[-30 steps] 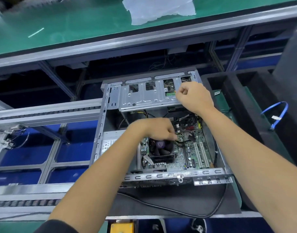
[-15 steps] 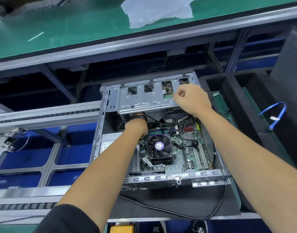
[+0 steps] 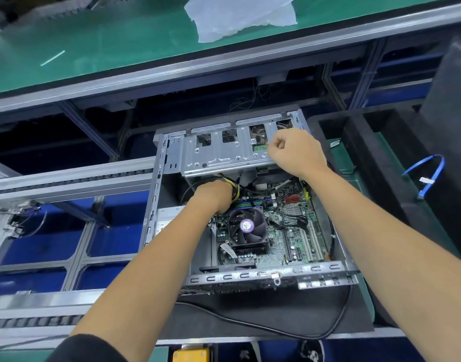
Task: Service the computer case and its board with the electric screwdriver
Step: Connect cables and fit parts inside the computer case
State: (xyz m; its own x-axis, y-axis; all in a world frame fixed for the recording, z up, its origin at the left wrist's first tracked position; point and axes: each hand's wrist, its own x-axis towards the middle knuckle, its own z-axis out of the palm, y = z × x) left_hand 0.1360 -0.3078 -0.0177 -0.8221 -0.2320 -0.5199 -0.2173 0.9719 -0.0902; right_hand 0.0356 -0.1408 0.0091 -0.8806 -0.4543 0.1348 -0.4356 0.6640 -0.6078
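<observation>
The open grey computer case (image 3: 263, 277) lies on a black mat. Inside it are the green motherboard (image 3: 294, 231) and a black CPU fan (image 3: 246, 227). A metal drive cage (image 3: 219, 155) spans the far end of the case. My left hand (image 3: 213, 195) reaches in under the cage, its fingers curled around a yellow and black cable bundle (image 3: 235, 190). My right hand (image 3: 294, 152) is a fist closed on the cage's right end. No electric screwdriver is in view.
A black cord (image 3: 276, 331) loops across the mat in front of the case. At the right, a black foam tray (image 3: 367, 152) holds a blue cable (image 3: 433, 176). Conveyor rails (image 3: 67, 178) run along the left. A plastic bag (image 3: 239, 17) lies on the green bench beyond.
My left hand has moved from the cables beside the CPU fan up and left, to the cable bundle under the drive cage. My right hand has stayed on the cage.
</observation>
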